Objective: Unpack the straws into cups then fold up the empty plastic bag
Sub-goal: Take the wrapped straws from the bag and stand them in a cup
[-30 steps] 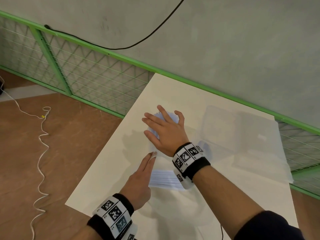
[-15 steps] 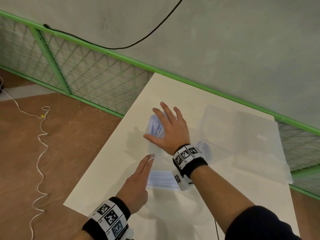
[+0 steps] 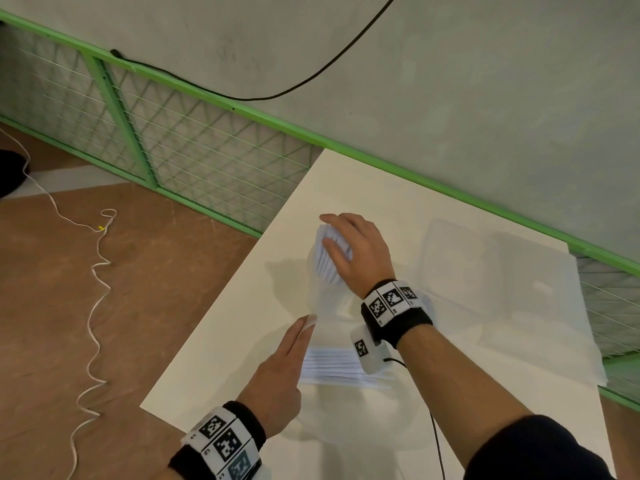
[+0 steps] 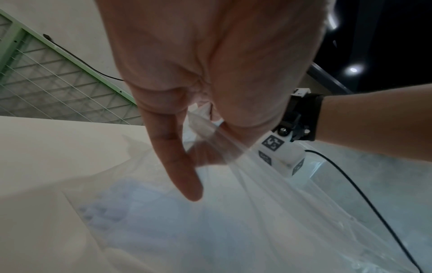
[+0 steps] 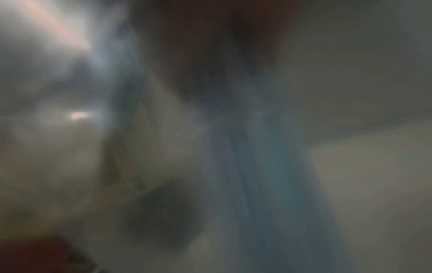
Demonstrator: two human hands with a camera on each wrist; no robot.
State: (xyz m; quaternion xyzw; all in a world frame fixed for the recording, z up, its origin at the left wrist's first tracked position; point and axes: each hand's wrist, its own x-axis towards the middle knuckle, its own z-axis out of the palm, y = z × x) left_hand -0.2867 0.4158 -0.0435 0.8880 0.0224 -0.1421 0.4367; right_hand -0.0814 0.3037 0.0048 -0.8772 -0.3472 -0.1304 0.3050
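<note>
Right hand (image 3: 356, 251) is curling its fingers round the straws (image 3: 327, 261) inside the plastic bag (image 3: 325, 306). Left hand (image 3: 277, 372) is pinching the bag nearer me.

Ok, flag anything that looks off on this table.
The right hand grips one straw bunch tilted up inside the plastic bag, while a second straw bunch lies flat, crosswise to it, near the left hand.

The right wrist view is all blur, only bluish streaks (image 5: 257, 166). The right hand (image 3: 360, 254) covers part of the straws (image 3: 325, 271), and the plastic bag (image 4: 257, 203) veils the left hand's (image 4: 210, 73) thumb.
</note>
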